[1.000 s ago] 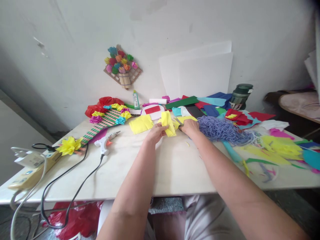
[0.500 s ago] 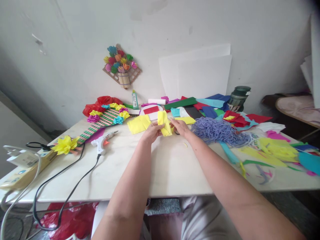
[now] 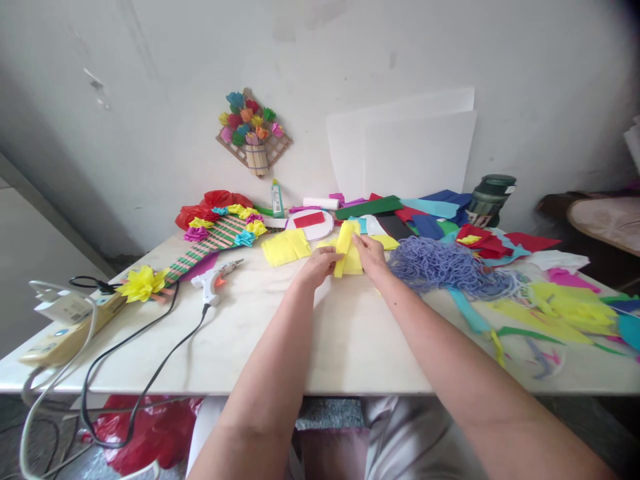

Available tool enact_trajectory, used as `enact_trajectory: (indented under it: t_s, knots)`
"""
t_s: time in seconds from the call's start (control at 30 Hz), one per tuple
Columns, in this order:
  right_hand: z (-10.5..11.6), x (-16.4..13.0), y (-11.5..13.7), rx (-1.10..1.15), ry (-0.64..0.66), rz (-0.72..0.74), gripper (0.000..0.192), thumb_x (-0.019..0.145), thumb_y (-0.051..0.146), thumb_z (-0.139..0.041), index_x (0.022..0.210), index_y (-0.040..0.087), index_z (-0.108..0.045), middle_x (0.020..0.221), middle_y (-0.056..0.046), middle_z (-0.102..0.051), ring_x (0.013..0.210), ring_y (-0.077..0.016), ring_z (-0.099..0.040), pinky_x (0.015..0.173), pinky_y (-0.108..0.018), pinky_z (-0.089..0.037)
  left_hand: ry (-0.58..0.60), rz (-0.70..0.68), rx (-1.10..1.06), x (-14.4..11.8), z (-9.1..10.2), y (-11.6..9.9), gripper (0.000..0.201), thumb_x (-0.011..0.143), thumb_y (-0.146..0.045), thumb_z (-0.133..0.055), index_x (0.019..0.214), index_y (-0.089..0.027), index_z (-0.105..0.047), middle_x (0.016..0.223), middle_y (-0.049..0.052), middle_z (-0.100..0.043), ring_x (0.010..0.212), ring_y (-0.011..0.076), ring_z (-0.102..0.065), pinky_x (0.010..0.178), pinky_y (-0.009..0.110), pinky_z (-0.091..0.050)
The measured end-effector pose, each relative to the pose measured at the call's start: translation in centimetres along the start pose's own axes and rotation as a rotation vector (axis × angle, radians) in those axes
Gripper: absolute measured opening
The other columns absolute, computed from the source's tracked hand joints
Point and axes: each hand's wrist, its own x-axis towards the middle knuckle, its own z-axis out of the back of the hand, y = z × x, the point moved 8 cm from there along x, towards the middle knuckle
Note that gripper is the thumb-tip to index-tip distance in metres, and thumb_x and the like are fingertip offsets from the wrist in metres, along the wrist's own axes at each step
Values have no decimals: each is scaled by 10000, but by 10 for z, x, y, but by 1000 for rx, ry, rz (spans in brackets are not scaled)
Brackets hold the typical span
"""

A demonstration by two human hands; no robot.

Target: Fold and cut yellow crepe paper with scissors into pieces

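Between my hands is a piece of yellow crepe paper (image 3: 347,248), folded over into a narrow strip with a wider part showing behind it on the right. My left hand (image 3: 323,262) pinches its left edge low down. My right hand (image 3: 371,255) has its thumb and fingers closed on the right side. Just left of my hands, another folded yellow crepe paper piece (image 3: 286,247) lies flat on the table. Behind it rests a white oval card (image 3: 320,231) with a red paper strip (image 3: 309,219) on it.
At left are a white glue gun (image 3: 210,280) with its cord, a power strip (image 3: 75,333) and a flower-trimmed striped craft (image 3: 215,243). Purple yarn (image 3: 440,267) and coloured paper scraps (image 3: 575,307) lie at right. A glue bottle (image 3: 277,200) and dark jar (image 3: 490,201) stand behind.
My right hand has closed on the right side of the yellow paper, where it was beside it before. The paper is now turned and folded at a slant. The view has shifted slightly left.
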Motion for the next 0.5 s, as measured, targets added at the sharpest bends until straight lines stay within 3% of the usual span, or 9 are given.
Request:
enact_trajectory:
  t_s: [0.17,0.4,0.5]
  knots:
    - [8,0,3,-48,-73,28,417,751,537,-389,500,214,-310,472,44,-310,519,-114,-350,492,-226,-314,-53,-1,4,-3,6,-6,196,624,-244,-677,656,-118,-531,582,13,-553,532,100,-543,517,232,-475]
    - [-7,-1,-7,150,72,-103,424,706,609,-424,557,213,-450,429,37,-384,426,-120,-419,393,-229,-328,-62,-44,6,-4,12,-14,212,714,-323,-588,804,-131,-574,717,48,-602,642,141,-581,519,244,-488]
    - [-15,-1,-11,192,133,-141,421,673,611,-467,572,203,-473,422,47,-388,388,-105,-402,362,-221,-312,-148,-70,75,-6,16,-18,260,725,-374,-564,845,-144,-579,696,37,-588,614,134,-561,503,229,-457]
